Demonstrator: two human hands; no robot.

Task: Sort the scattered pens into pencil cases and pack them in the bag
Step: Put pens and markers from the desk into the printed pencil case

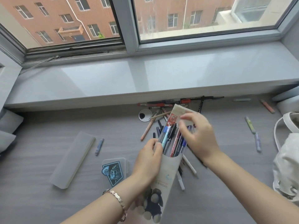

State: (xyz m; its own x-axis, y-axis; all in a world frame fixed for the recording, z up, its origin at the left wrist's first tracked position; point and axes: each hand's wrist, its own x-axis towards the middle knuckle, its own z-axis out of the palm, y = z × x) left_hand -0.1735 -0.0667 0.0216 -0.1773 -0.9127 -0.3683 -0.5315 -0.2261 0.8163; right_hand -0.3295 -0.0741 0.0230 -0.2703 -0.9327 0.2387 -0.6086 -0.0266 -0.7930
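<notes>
Left hand [148,159] grips the open pencil case [168,172] above the table [40,199] middle, pens [171,141] inside; right hand [199,138] fingers curl over them, blurred, grasp undeterminable.

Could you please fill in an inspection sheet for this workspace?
Surface: grey desk, loose pens scattered at the back and right.
Job's things: pencil case packed with pens; frosted case lying left; white bag at right edge.
Clutter: small box with blue sticker, beside the frosted case.
Grippers: left hand grips the pencil case; right hand over its pens, blurred, grip unclear.
Cables: nothing seen.
Surroundings: sill and window behind the desk.
</notes>
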